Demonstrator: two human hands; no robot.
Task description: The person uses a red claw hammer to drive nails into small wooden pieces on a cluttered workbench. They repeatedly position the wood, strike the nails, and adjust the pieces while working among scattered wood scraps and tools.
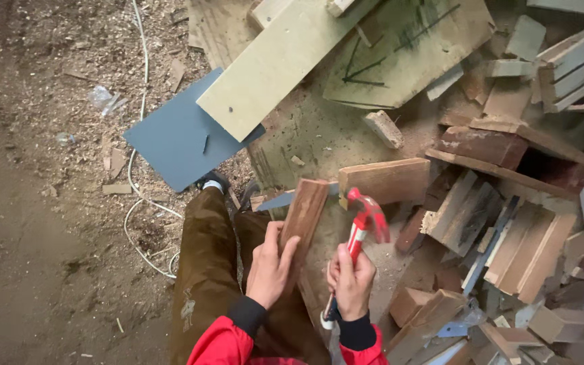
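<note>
A white cord trailed over the sawdust-strewn floor at the far left. Beside it lay a grey-blue panel, partly overlapped by a pale green board. Brown trousers covered the person's legs.

The left hand was closed round the lower end of a reddish-brown wood block, thumb on its face; the block stood tilted above the legs, its top end near a tan plank.

The right hand was wrapped fully round the handle of a red and white claw hammer. The hammer head stood raised just right of the block's upper end, not touching it.

To the right lay a heap of wood offcuts.
</note>
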